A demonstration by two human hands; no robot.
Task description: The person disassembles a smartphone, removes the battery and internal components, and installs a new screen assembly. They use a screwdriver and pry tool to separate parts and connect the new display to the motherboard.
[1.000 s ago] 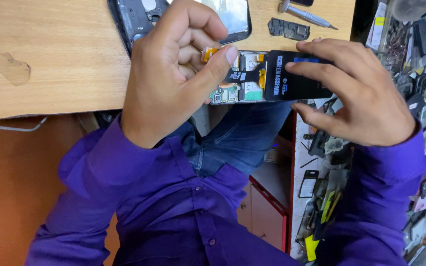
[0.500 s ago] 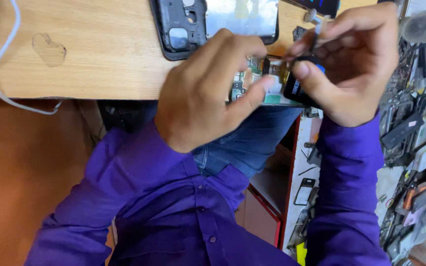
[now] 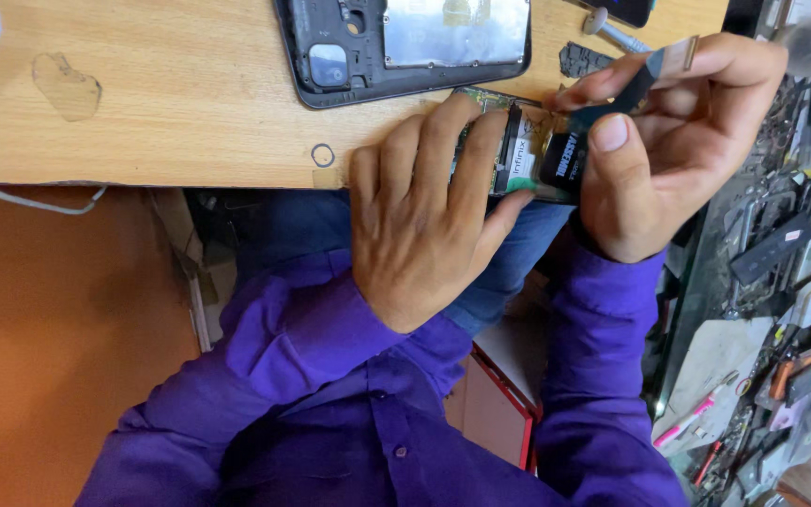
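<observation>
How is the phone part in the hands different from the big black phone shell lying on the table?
The opened phone is gripped by the left hand and right hand at the table edge; the black shell lies flat and untouched, farther back. The opened phone shows its battery and inner parts; the shell shows a camera hole and a shiny plate. The shell looks wider. Both are dark phone pieces.

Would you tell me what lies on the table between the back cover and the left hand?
In the head view, only a small ring lies on the bare wood between the back cover and the left hand.
</observation>
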